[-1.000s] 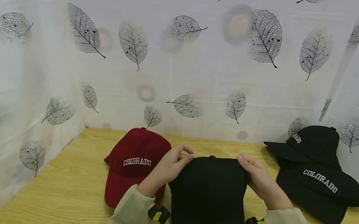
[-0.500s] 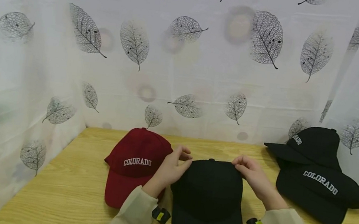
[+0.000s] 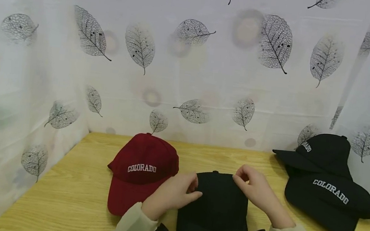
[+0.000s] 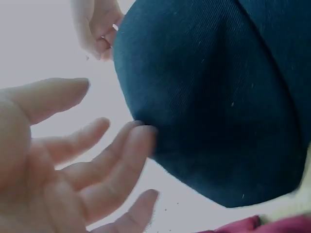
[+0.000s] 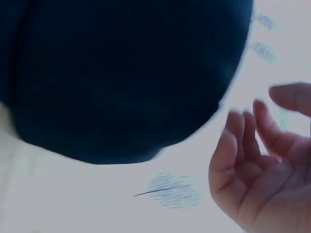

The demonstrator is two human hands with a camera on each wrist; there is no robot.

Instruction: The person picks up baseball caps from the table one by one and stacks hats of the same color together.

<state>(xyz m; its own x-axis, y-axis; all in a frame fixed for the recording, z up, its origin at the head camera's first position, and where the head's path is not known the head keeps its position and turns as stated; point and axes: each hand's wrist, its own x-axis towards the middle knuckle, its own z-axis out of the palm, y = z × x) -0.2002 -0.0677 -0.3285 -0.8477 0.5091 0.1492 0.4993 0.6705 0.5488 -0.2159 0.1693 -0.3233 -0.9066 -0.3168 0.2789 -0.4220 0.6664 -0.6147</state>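
A plain-fronted black cap (image 3: 216, 215) lies at the front of the table, crown toward the back and brim toward the person. At its upper left edge is my left hand (image 3: 172, 194), thumb and fingers parted; in the left wrist view that hand (image 4: 80, 170) has loosely spread fingers beside the dark cap (image 4: 199, 97), fingertips at its edge. My right hand (image 3: 260, 190) is by the cap's upper right corner. Seen in the right wrist view, this hand (image 5: 265, 174) has relaxed fingers and a raised thumb, holding nothing, just off the cap (image 5: 121, 82).
Left of the black cap, a red COLORADO cap (image 3: 144, 168) sits partly behind the left forearm. Two black COLORADO caps overlap at the right, the rear one (image 3: 329, 154) resting on the front one (image 3: 329, 198). A leaf-print curtain (image 3: 190, 73) stands behind the wooden table (image 3: 68, 193).
Both hands have come off the cap's top corners and their fingers have loosened. The left hand has dropped lower along its side; the right has shifted inward. The cap's crown sits lower in view.
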